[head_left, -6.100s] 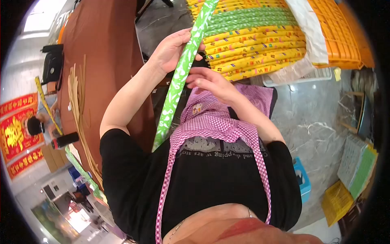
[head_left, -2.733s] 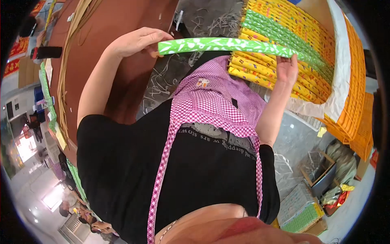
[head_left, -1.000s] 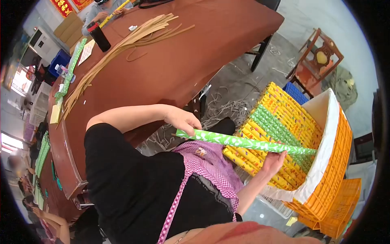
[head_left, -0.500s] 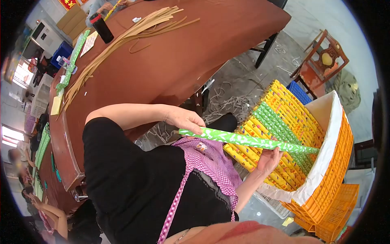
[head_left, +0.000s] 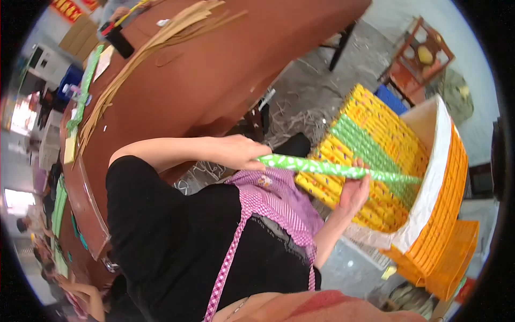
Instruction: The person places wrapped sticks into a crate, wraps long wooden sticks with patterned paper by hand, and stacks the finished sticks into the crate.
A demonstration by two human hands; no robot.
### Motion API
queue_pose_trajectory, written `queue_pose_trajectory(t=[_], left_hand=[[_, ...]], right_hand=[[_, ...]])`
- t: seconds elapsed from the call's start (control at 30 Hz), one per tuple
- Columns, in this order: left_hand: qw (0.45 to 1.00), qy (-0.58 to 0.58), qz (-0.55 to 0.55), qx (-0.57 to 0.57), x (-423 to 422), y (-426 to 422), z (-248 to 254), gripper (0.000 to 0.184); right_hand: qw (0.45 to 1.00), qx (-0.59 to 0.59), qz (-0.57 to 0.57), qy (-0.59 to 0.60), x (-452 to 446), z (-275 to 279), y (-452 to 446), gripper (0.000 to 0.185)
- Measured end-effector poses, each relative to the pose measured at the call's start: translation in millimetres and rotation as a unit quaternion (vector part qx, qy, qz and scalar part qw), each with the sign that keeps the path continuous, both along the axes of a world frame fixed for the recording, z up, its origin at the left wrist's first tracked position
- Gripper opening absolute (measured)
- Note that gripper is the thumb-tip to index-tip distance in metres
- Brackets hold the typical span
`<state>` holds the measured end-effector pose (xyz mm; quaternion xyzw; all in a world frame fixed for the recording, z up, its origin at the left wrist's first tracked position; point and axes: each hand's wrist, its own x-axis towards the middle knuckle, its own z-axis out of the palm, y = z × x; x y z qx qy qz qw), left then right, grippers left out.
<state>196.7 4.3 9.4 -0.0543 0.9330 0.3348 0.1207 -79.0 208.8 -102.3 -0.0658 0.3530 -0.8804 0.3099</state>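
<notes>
A long, slim green tube [head_left: 306, 165] with a white leaf-like pattern stretches across in front of me. My left hand [head_left: 241, 152] is closed around its left end, covering the tip. Farther along, near the middle, my right hand [head_left: 354, 189] supports the tube from below, with fingers curled over it. The tube's right end reaches over a crate [head_left: 442, 182] with a white liner. Inside lie rows of patterned yellow tubes [head_left: 370, 212] with a band of green tubes [head_left: 370, 150] between them.
A brown table [head_left: 177, 102] curves along the left, bearing tan strips [head_left: 123, 80] and a dark bottle [head_left: 119, 42]. Beyond the crate is a wooden chair [head_left: 421, 59]. White scraps [head_left: 300, 121] litter the floor. Other people sit at far left and top.
My left hand has moved right and now wraps over the tube's end, which stuck out before. My right hand has risen slightly with the tube. The whole view has shifted a little.
</notes>
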Motion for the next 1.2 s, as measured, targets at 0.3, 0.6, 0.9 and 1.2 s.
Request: queue_pose_trajectory(t=[0.3,0.6,0.9,1.2], left_hand=[[0.997,-0.02,0.056,0.057,-10.9,8.7,6.9,0.03],[0.902,-0.217,0.142,0.345,-9.9,9.4,5.6,0.026],[0.994,0.013,-0.001,-0.106,-28.9,1.8,11.4,0.047],[0.969,0.022,-0.152,-0.195,-174.9,-68.2,9.8,0.03]], right_hand=[[0.998,-0.017,0.021,-0.055,4.3,1.6,-2.5,0.028],[0.999,-0.02,0.014,-0.043,9.0,17.4,-7.1,0.029],[0.998,0.044,0.017,-0.039,-4.3,-1.4,-5.1,0.027],[0.994,0.044,-0.051,-0.091,-84.2,-20.4,6.1,0.019]])
